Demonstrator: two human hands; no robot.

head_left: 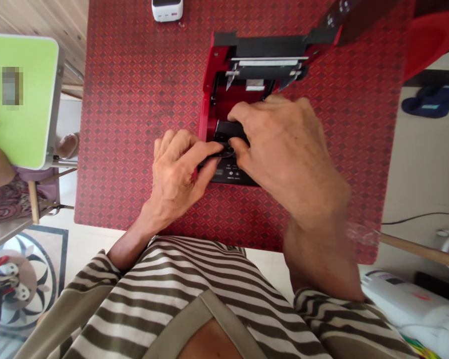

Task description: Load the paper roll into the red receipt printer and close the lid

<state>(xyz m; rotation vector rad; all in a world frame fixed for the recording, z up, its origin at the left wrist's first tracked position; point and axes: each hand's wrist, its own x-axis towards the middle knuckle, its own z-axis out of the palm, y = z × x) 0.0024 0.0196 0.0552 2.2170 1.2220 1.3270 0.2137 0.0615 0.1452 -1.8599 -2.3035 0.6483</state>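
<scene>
A red and black printer-like device stands open on the red patterned tablecloth, its lid tipped back to the upper right. My left hand pinches a small black round part at the device's front edge. My right hand is closed over a black roll-shaped piece inside the open bay, its thumb touching the same small part. Both hands meet just above the black control panel.
A small white device sits at the table's far edge. A green-topped small table stands at the left with another person's arm by it. At the lower right lies a white appliance; a wooden stick runs above it.
</scene>
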